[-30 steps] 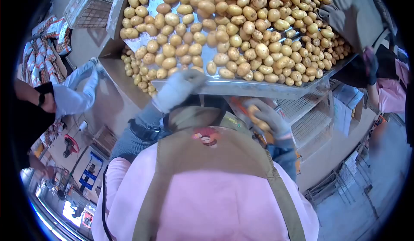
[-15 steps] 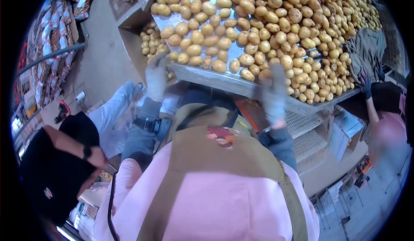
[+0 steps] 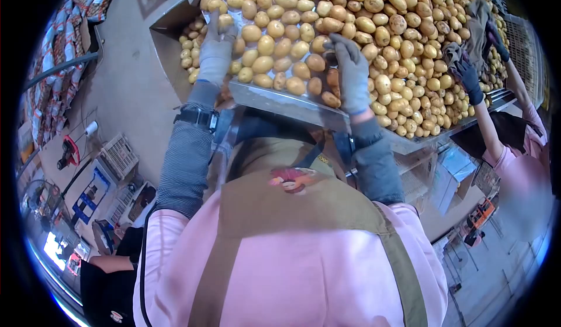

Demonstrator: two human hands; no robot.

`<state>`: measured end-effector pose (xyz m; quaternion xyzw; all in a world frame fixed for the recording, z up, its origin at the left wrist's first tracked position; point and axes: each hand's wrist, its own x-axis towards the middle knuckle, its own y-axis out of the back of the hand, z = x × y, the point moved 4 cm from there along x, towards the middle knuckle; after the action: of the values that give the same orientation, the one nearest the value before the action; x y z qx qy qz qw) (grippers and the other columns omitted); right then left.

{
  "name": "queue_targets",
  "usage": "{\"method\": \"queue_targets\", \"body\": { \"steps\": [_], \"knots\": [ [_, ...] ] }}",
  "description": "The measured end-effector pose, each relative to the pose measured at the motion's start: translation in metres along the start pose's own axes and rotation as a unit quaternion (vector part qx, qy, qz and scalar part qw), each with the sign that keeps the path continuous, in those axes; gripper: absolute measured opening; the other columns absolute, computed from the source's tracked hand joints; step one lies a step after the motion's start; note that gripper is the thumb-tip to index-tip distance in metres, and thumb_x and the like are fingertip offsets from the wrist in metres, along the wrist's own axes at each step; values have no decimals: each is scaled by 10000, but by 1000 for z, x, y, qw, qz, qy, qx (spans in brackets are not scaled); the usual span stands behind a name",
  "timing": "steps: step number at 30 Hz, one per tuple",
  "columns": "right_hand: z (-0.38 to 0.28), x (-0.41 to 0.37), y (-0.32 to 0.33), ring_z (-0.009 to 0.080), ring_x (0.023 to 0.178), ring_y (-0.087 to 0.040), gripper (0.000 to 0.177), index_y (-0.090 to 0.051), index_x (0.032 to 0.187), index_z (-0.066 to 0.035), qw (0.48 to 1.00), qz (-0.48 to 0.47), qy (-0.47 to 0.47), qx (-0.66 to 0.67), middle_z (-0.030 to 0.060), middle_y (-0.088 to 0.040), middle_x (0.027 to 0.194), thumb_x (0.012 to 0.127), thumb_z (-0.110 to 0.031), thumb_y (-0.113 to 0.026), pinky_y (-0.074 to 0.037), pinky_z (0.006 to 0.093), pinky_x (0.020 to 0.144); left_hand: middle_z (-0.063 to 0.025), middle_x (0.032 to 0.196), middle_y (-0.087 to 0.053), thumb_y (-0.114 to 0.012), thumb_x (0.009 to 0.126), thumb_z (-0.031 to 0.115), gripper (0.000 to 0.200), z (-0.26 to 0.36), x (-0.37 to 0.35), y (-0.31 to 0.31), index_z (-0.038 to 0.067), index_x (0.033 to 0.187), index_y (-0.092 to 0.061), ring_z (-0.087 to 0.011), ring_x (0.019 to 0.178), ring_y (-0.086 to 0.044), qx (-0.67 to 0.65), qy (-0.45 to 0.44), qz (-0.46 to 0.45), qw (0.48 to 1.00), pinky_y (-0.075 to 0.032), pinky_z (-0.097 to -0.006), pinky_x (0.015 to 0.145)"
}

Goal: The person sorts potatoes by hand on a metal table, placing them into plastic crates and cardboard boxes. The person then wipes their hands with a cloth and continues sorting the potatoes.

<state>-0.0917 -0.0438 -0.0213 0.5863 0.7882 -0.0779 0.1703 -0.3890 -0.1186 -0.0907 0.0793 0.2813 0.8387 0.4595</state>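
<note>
Many yellow potatoes [image 3: 274, 29] lie spread on a metal sorting table [image 3: 280, 98], its front rim close to my body. My left hand [image 3: 216, 55], in a grey glove, reaches over the table's left end beside the chute, its fingers stretched upward among the potatoes. My right hand [image 3: 350, 75], also gloved, is over the front part of the potatoes. Its fingers are apart, slightly bent and pointing left, close to some potatoes. I see nothing held in either hand.
More potatoes lie in a side chute [image 3: 190, 46] on the left. At right, a co-worker's gloved hands [image 3: 467, 75] handle a grey cloth [image 3: 480, 26] over the pile. Filled bags [image 3: 58, 75] are stacked far left. A person in black [image 3: 108, 292] is at lower left.
Both my hands have moved farther over the table, the right also leftward. Potatoes have shifted toward the left end. The co-worker's cloth is now raised, and the person at left has moved lower in view.
</note>
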Motion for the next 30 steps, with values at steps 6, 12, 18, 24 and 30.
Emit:
{"method": "queue_targets", "body": {
  "steps": [6,12,18,24,30],
  "knots": [
    [13,-82,-26,279,1005,-681,345,-616,1264,4,843,-97,-285,446,129,-696,1170,1007,-222,-577,-541,367,902,-161,1279,-642,-623,971,175,368,103,-123,-30,75,1324,-605,-270,1144,-642,-38,-196,-229,953,-522,-368,932],
    [42,-135,53,42,465,-377,234,-631,1050,-35,920,-8,-257,297,-11,-503,702,1034,-207,-473,-248,198,409,-130,1055,-719,-627,943,231,307,73,-121,-32,89,1213,-667,-301,895,-708,256,-215,-223,916,-553,-427,761],
    [78,-189,130,48,547,-439,313,-625,1129,-16,980,43,-193,-27,-26,-516,678,1051,-268,-456,-342,208,491,-164,914,-699,-578,874,136,180,48,-98,-103,25,990,-659,-326,867,-686,381,-304,-271,830,-550,-439,755],
    [66,-202,129,120,717,-566,306,-636,1257,-42,972,-6,159,-174,56,-598,795,978,-128,-544,-440,246,632,-185,1013,-685,-545,982,386,348,110,-124,-64,78,1114,-640,-354,941,-676,74,-70,-293,951,-525,-452,837],
    [27,-190,85,133,813,-611,244,-615,1192,-26,978,25,167,-124,58,-625,864,971,-121,-576,-482,256,694,-222,1181,-633,-617,949,253,457,190,-202,-105,12,1333,-559,-404,1143,-582,2,-374,-392,841,-455,-462,999]
  ]
}}
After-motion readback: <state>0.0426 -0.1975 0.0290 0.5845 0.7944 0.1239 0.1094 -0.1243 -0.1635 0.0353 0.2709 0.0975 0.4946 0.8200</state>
